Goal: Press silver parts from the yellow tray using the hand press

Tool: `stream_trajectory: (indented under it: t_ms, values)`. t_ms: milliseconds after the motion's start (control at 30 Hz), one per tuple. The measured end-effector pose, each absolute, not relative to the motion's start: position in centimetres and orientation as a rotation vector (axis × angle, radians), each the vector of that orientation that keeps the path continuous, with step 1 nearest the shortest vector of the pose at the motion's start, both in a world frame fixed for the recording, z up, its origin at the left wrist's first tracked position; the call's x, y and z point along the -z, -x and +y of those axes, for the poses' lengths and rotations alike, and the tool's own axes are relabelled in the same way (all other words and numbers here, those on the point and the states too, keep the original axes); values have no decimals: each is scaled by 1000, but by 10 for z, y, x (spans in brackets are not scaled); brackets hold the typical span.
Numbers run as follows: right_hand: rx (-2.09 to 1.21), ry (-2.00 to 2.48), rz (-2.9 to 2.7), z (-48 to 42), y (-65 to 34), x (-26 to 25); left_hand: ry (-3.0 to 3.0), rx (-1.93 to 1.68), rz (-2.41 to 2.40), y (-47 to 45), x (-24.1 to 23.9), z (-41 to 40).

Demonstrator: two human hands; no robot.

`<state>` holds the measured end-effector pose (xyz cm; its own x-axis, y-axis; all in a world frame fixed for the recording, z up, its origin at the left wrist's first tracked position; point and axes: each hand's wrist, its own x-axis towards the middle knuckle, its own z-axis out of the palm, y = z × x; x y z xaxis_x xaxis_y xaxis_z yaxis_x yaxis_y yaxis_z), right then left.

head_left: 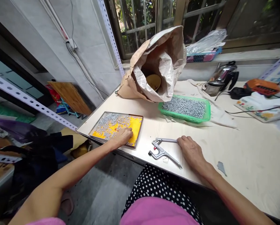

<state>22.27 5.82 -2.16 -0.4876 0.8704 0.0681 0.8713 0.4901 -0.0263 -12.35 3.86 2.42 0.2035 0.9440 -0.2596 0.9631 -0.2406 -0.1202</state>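
Observation:
My left hand [123, 136] reaches into a flat yellow tray [136, 125] with a dark frame, its fingers curled over several small metal pins [109, 123] lying there. What the fingers pinch is too small to name. My right hand [190, 150] rests on the pale table [247, 150], fingers bent down over the handle end of metal snap pliers [162, 149] that lie flat on the table.
A green basket [207, 114] heaped with metal pins stands behind the pliers. An open brown paper sack [160, 62] lies at the back. A kettle [220, 78], an orange tool [261, 86] and cables sit far right. The table's front edge runs close to my lap.

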Motion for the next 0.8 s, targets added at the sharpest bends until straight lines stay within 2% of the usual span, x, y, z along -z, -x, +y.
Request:
stream_trajectory:
  t_ms: [100, 200, 333, 500, 800]
  values:
    - [24, 1520, -2574, 45, -220, 18, -2320, 261, 1996, 122, -25, 36]
    - [-104, 1359, -2573, 24, -217, 16, -2132, -105, 2078, 114, -29, 33]
    - [-301, 1269, -2600, 5, -213, 21, -1681, -451, 1915, 77, -29, 24]
    - [-299, 1326, -2629, 9, -211, 24, -1315, -415, 1745, 30, -15, 16]
    - [-371, 1410, -2643, 13, -212, 14, -1323, -256, 1745, 16, 0, 20]
